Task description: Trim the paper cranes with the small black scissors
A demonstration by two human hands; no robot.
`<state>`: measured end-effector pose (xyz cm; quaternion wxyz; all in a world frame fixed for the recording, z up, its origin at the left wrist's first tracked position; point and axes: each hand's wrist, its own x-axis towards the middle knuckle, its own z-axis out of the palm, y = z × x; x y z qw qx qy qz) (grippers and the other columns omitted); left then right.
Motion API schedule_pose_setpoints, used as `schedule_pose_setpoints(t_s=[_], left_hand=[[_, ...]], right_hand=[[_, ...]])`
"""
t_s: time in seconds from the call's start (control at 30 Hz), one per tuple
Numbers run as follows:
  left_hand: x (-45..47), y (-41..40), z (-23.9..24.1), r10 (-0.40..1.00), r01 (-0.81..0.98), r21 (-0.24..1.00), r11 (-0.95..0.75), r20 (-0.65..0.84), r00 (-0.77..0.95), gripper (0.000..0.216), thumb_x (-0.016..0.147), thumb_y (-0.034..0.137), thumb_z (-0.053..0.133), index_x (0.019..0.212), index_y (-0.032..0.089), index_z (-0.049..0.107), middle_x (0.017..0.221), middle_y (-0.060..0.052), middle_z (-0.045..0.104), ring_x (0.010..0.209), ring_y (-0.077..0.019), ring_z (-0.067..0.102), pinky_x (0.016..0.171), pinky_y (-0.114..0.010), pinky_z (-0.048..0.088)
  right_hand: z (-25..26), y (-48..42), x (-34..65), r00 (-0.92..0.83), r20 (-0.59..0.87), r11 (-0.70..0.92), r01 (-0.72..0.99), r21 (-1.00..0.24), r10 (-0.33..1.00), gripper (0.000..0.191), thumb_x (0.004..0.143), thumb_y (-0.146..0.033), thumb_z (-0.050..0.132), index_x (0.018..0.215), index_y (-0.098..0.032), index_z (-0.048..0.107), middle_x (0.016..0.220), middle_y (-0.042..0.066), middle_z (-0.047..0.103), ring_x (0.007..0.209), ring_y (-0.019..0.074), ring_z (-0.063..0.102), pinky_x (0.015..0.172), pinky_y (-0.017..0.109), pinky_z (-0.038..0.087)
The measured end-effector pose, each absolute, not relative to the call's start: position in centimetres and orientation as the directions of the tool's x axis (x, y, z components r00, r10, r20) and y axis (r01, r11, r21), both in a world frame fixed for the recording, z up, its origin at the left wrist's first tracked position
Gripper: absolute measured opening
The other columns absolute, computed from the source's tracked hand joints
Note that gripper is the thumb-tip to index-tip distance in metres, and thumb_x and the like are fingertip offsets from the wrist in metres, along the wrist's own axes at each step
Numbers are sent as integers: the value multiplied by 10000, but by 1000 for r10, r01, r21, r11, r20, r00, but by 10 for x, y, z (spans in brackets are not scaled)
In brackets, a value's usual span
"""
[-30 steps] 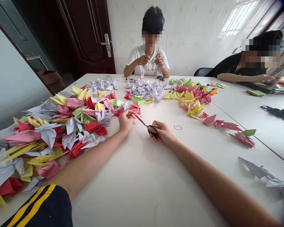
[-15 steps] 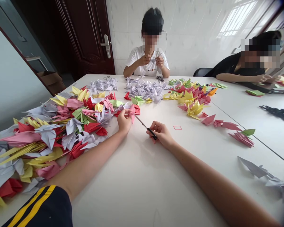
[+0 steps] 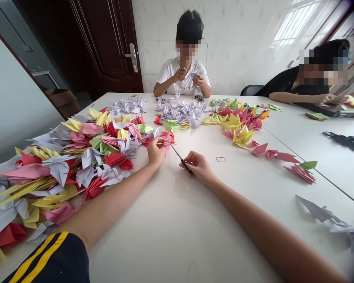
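My left hand [image 3: 155, 151] is closed in a pinch on a pink paper crane [image 3: 165, 138] at the edge of the big coloured pile [image 3: 76, 157]. My right hand [image 3: 198, 166] is closed round the black handles of a pair of scissors [image 3: 179, 157]. The blades point up and left, with their tips at the pink crane. Both forearms rest on the white table [image 3: 177, 228].
Grey cranes [image 3: 181, 110] and a yellow-pink heap [image 3: 238, 122] lie farther back. A small red rubber band [image 3: 220, 159] sits right of my hand. Loose cranes [image 3: 301, 171] and grey ones [image 3: 330, 222] lie at the right. One person sits opposite, another at the right.
My right hand has turned the scissors and drawn slightly toward my left hand. The pink crane has been lifted a little off the pile.
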<state>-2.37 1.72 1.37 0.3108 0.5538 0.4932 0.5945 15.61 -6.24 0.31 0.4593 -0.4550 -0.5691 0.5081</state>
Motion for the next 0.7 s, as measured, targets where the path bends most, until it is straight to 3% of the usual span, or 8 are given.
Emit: schedule_pose_setpoints(t_s=[0.17,0.37,0.5,0.7], left_hand=[[-25,19,12,917,173,932,-319,350,-190,134,677,50,584,695,177,622,747,-6,681,688,-143,643,673,-247,499],[-25,22,9,924,165,934,-318,344,-168,134,654,53,610,701,175,636,779,-17,697,706,-153,650,687,-254,501],[-26,25,5,929,145,943,-298,322,-184,100,668,94,646,727,174,656,805,-22,705,715,-156,660,695,-260,505],[-29,29,1,914,52,951,-305,308,-265,108,669,207,736,719,165,649,779,-32,687,742,-159,646,697,-259,513]], right_hand=[[6,-64,154,-152,41,55,91,-994,988,407,705,-506,807,774,-220,525,826,54,752,484,111,557,400,235,439],[10,-66,156,-130,124,119,-49,-992,984,367,735,-481,794,832,-220,554,704,3,663,572,144,616,412,216,425],[13,-67,159,-58,205,198,-97,-975,977,359,746,-439,793,940,-230,575,670,-46,593,505,101,547,438,219,410],[10,-63,161,-25,245,241,-103,-965,969,313,755,-416,763,940,-231,591,653,-60,553,488,95,514,463,234,399]])
